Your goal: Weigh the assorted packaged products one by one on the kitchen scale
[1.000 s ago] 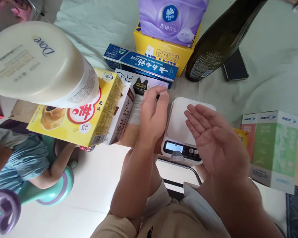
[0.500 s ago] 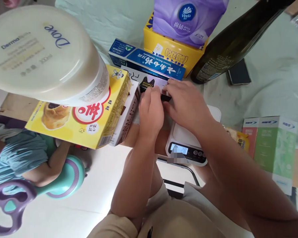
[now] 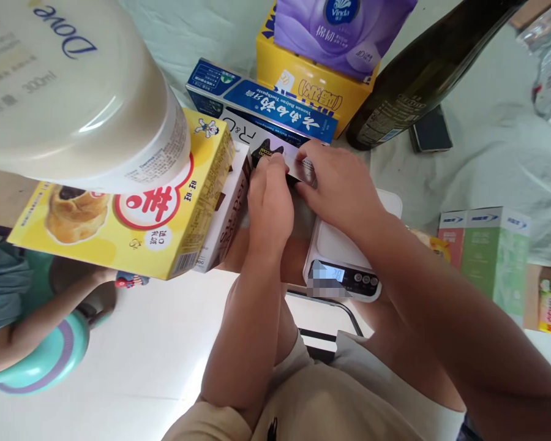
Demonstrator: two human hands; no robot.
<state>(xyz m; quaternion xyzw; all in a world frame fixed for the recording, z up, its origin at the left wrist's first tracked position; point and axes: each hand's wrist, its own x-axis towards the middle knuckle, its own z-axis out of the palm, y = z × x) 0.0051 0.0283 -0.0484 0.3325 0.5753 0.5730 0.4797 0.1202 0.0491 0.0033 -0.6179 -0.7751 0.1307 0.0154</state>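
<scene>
Both hands meet at a box of bamboo charcoal goods lying along the near side of a toothpaste carton: the left hand has its fingers held together and slightly bent at the near edge, while the right hand bends its fingers over the right end with the thumb apart below; whether either grips firmly cannot be told. Around them spreads a pale green cloth. Largest on it looks the white Dove bottle at the left, which covers part of a yellow biscuit box. A dark glass bottle leans across the view at the upper right, near a purple Vinda pack that seems to rest on a yellow carton. A green and white carton stands well to the right. Under the right forearm sits a white kitchen scale, its display lit, the digits blurred. The blue toothpaste carton comes next, then the narrow Su-per Meal box beside the biscuit box. Smallest is a dark phone, flat behind the glass bottle's base.
</scene>
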